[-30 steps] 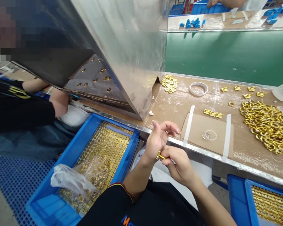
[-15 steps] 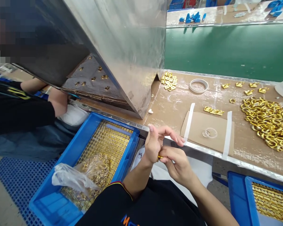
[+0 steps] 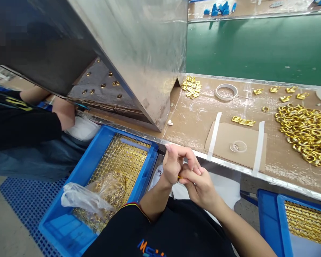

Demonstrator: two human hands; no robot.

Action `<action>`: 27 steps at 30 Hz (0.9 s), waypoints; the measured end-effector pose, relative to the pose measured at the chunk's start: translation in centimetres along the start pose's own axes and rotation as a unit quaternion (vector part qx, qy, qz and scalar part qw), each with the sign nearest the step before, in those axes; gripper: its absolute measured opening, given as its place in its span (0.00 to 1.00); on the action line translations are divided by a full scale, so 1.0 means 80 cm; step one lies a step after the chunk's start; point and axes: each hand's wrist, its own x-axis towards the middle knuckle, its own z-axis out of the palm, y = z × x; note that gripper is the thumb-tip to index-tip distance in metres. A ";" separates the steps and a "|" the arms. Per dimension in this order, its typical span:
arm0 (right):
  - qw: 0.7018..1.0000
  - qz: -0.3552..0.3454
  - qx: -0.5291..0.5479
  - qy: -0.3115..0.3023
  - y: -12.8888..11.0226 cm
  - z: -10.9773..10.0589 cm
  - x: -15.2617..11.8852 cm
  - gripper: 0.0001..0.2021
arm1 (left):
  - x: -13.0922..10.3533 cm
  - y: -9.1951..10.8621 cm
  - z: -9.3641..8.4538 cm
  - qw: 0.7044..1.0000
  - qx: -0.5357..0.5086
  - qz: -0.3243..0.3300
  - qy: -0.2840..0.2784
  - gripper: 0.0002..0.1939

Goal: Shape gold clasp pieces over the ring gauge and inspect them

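Note:
Both hands meet in front of my body, just off the table's near edge. A small gold-coloured metal piece [image 3: 180, 177] is pinched by my right hand [image 3: 202, 187] between thumb and fingers, mostly covered. My left hand [image 3: 173, 165] has its thumb up and its fingers bent over against the right fingertips; what lies inside them is hidden. The gold piece shows at the edge of the left palm. Beyond the hands, a cardboard pad [image 3: 237, 137] is taped to the table, with a clear plastic ring [image 3: 240, 146] on it.
Gold rings [image 3: 306, 134] are heaped at right. Joined gold pieces [image 3: 243, 121], a tape roll [image 3: 226, 92] and a small gold pile [image 3: 191, 85] lie behind. A metal hood [image 3: 149, 64] rises at left. A blue crate [image 3: 53, 217] holds gold parts and a bag [image 3: 82, 196]. A co-worker's arm [image 3: 64, 112] is far left.
The left fingers, stretched out before, have bent down onto the right fingertips. The right hand has shifted slightly left and still pinches the gold piece. The view has tilted a little.

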 end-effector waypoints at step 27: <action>1.000 -0.002 -0.022 -0.015 0.006 0.006 -0.009 0.20 | -0.002 -0.016 -0.008 0.999 -0.003 0.039 -0.024 0.43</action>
